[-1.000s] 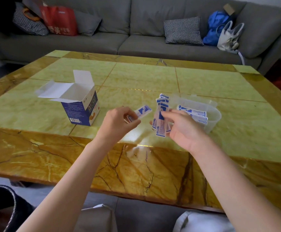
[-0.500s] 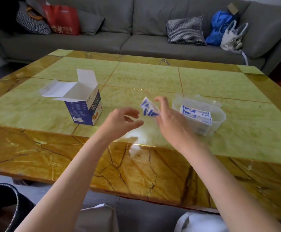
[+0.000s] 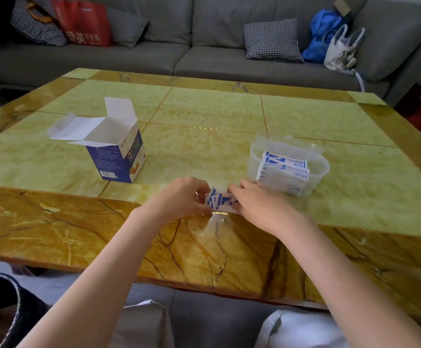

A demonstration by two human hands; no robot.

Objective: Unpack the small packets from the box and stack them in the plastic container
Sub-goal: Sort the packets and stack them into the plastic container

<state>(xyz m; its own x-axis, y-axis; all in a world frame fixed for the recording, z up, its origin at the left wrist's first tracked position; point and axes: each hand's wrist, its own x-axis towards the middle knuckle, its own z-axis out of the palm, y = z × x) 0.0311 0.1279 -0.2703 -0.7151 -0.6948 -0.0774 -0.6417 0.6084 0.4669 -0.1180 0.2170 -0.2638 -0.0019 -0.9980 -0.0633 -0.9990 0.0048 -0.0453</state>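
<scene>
Hidden or unclear: the fingertips of both hands are masked by the packets they hold; print on the packets is too small to read; how many packets are in the bundle cannot be told. The near side of the box is in shadow, its inside not visible.

Changed since half a second ago: both hands have come down toward the near edge of the table. Then the left hand was apart and holding nothing; the right alone held a few packets raised beside the container. Now the two hands meet over one bundle.

Item, packets (image 3: 220, 200): small flat sachets, white with blue marking, fanned unevenly, low over the table's amber border near its near edge.

Item, left hand (image 3: 183, 197): grip curled round the bundle's left end.

Item, right hand (image 3: 257, 200): grip curled over the bundle's right end, just beside the container.

Item, plastic container (image 3: 317, 163): clear, round-cornered tub right of the table's centre, holding a stack of packets (image 3: 283, 173) laid flat.

Item, box (image 3: 119, 156): blue and white carton, upright, flaps spread, toward the table's left side, well apart from the container.

Beyond the far edge: grey sofa (image 3: 204, 56), checked cushion (image 3: 272, 41), red bag (image 3: 84, 23).
</scene>
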